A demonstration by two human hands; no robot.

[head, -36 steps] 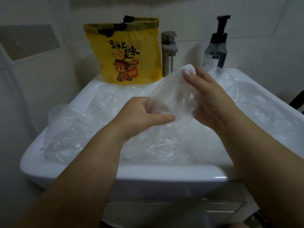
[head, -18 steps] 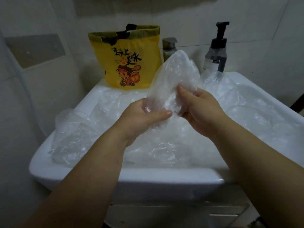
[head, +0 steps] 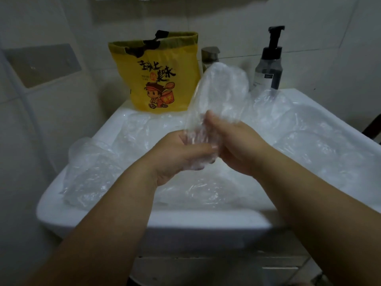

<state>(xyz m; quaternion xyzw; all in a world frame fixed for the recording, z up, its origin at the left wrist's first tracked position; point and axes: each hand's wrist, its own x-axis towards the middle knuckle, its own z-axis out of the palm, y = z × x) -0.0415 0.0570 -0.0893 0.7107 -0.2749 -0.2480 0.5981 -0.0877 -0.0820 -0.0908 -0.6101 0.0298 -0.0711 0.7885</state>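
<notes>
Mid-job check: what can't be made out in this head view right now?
All in the head view:
Faucet: spout hidden behind the clear plastic bag that the left hand and right hand hold.
Sink bowl: covered by crumpled plastic.
Pump bottle label: too small to read.
Yellow bag contents: hidden by its walls.

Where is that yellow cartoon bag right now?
Head view: the yellow bag stands on the sink's back rim, left of centre, just left of the tap.

Forearms bare throughout; left grip [head: 177,155] and right grip [head: 243,147] likewise bare.
</notes>
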